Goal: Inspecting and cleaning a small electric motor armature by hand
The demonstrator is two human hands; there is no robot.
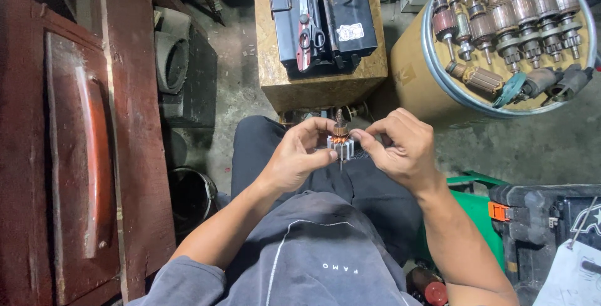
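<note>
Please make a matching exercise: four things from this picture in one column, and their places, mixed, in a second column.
1 small armature
2 scissors
3 many armatures
4 red bottle cap

a on the round drum top
b beside the right forearm, bottom edge
c between both hands' fingers
d on the black case on the wooden block

Pairs: 1-c, 2-d, 3-a, 4-b

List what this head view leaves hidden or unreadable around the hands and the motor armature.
- Armature: its lower shaft and sides are covered by the left hand and right hand.
- Its winding wires: too small to trace.
- Drum of spare armatures: cut off by the top and right edges.
- Scissors on the black case: tips blend into it.
</note>
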